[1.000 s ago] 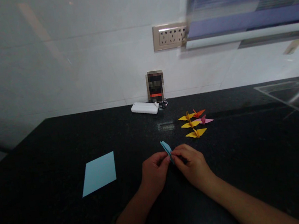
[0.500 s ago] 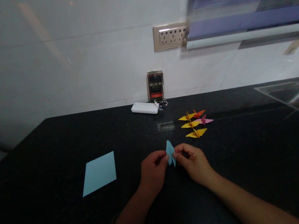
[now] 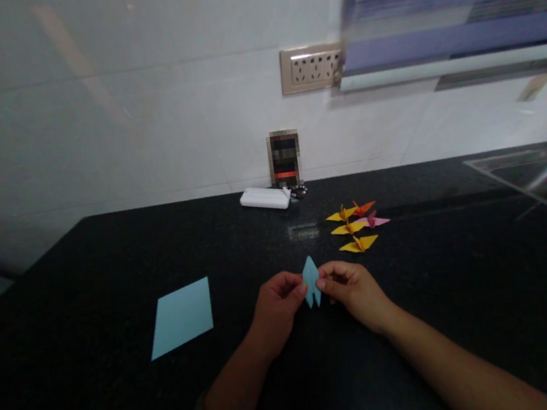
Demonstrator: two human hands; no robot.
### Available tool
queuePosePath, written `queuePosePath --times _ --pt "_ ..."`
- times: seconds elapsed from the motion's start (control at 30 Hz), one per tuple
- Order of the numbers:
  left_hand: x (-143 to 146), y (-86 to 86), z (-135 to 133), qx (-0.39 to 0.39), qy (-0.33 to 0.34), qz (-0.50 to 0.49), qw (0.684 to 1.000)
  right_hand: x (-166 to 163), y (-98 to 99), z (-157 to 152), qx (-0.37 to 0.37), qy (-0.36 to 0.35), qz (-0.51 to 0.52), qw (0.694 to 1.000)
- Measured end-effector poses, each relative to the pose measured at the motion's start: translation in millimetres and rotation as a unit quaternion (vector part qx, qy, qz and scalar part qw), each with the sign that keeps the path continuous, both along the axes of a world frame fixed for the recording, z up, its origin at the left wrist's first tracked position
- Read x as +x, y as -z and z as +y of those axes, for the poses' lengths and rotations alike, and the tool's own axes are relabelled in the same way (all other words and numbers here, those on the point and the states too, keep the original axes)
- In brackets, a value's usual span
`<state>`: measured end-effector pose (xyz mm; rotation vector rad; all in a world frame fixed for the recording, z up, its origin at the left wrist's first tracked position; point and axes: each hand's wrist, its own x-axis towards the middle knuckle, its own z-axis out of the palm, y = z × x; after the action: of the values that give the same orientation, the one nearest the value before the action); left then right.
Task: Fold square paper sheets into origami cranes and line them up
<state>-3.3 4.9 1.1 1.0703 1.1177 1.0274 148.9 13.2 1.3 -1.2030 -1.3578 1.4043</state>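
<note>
A small folded light-blue paper piece (image 3: 310, 282) stands upright with its point up, just above the black countertop (image 3: 102, 402). My left hand (image 3: 274, 306) pinches its left edge with thumb and fingers. From the other side my right hand (image 3: 352, 289) pinches its right edge. Both hands are closed on the paper. A flat light-blue paper sheet (image 3: 181, 316) lies to the left of my left hand.
Several folded paper cranes (image 3: 357, 226), yellow, orange and pink, lie behind my right hand. A white flat box (image 3: 265, 197) and a dark small package (image 3: 285, 158) sit by the wall. A socket plate (image 3: 310, 67) is on the wall. A metal sink (image 3: 546, 176) is at the right.
The folded blue piece has been turned from tilted left to upright, facing me. Both hands have shifted slightly away from me while keeping their pinch.
</note>
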Motion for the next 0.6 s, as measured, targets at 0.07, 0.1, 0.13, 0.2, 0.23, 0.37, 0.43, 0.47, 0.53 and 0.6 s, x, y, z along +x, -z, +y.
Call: queuePosePath --times 0.07,0.1,0.13,0.2,0.23,0.37,0.43,0.47,0.53,0.6 --pt "0.4 0.7 0.1 0.006 -0.009 0.004 1.0 -0.1 0.5 0.9 -0.005 0.006 -0.001 1.0" --pt "0.6 1.0 0.1 0.012 -0.016 0.013 1.0 -0.4 0.8 1.1 -0.007 0.009 0.001 1.0" --pt "0.8 1.3 0.0 0.021 -0.024 0.026 0.999 -0.9 1.0 1.2 -0.01 0.013 0.004 1.0" --pt "1.2 1.8 -0.4 0.041 -0.04 0.058 0.997 -1.9 1.4 1.2 -0.012 0.019 0.006 1.0" --pt "1.2 2.0 -0.7 0.048 -0.047 0.072 0.995 -2.2 1.5 1.2 -0.013 0.022 0.006 1.0" --pt "0.5 2.8 -1.5 0.06 -0.059 0.109 0.99 -2.6 2.2 0.8 -0.011 0.017 0.004 1.0" --pt "0.2 3.2 -1.6 0.072 -0.056 0.128 0.988 -2.3 3.1 0.8 -0.008 0.012 0.002 1.0" --pt "0.2 3.4 -1.7 0.078 -0.052 0.135 0.986 -2.2 3.8 1.0 -0.005 0.012 0.002 1.0" --pt "0.6 3.8 -2.0 0.081 -0.043 0.142 0.986 -1.9 5.0 1.4 0.0 0.016 -0.001 1.0" --pt "1.3 3.7 -2.5 0.072 -0.03 0.135 0.988 -1.9 5.8 1.7 0.002 0.02 -0.005 1.0"
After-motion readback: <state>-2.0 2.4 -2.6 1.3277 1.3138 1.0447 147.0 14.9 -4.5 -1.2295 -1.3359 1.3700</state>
